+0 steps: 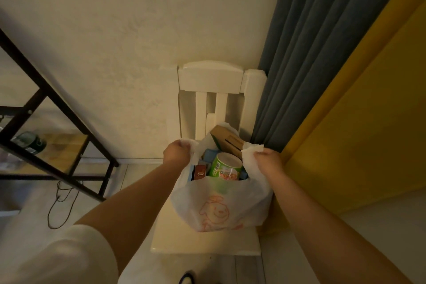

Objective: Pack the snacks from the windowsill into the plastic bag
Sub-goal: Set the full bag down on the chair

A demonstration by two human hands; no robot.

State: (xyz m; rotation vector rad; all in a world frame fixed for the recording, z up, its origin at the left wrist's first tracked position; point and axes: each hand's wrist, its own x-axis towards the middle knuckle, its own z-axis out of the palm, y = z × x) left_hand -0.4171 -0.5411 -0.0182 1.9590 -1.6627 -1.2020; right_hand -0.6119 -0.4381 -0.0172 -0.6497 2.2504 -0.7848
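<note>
A white plastic bag [221, 207] with an orange cartoon print stands on the seat of a white wooden chair [208, 241]. My left hand [177, 153] grips the bag's left handle and my right hand [268, 161] grips the right handle, holding the mouth apart. Inside the bag I see a green cylindrical snack can [227, 166], a brown cardboard box [228, 139] leaning at the back, a dark red packet [200, 172] and something light blue [208, 154]. The windowsill is out of view.
The chair backs onto a cream wall, with a blue-grey curtain [322, 53] and a yellow surface [368, 122] to its right. A black-framed shelf [46, 136] with a green bottle [31, 143] stands at left, and a black cable [57, 203] trails on the floor.
</note>
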